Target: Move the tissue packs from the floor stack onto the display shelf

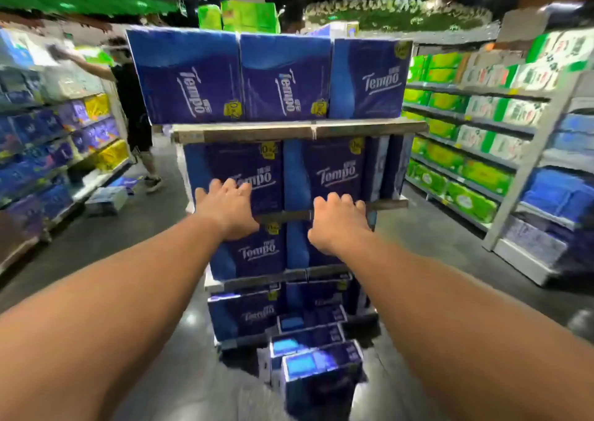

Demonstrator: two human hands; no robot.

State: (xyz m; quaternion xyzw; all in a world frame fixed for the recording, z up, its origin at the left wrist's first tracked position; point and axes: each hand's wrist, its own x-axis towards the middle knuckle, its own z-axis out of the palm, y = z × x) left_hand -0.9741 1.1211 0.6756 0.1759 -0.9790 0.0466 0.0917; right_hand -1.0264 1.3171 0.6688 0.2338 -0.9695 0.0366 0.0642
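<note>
A display shelf (pixel 299 132) with wooden-edged boards stands ahead, packed with dark blue Tempo tissue packs on every level. My left hand (pixel 226 210) presses with spread fingers against the left pack on the second level (pixel 257 169). My right hand (pixel 340 222) rests on the shelf board beside it, fingers against the right pack (pixel 334 173). Neither hand holds anything. At the shelf's foot, a floor stack of blue tissue packs (pixel 318 359) sits between my forearms.
Another person (pixel 133 99) reaches into the aisle shelving on the left, with loose packs (pixel 107 198) on the floor near their feet. Shelving with green and white packs (pixel 466 150) lines the right side. Grey floor lies on both sides of the display.
</note>
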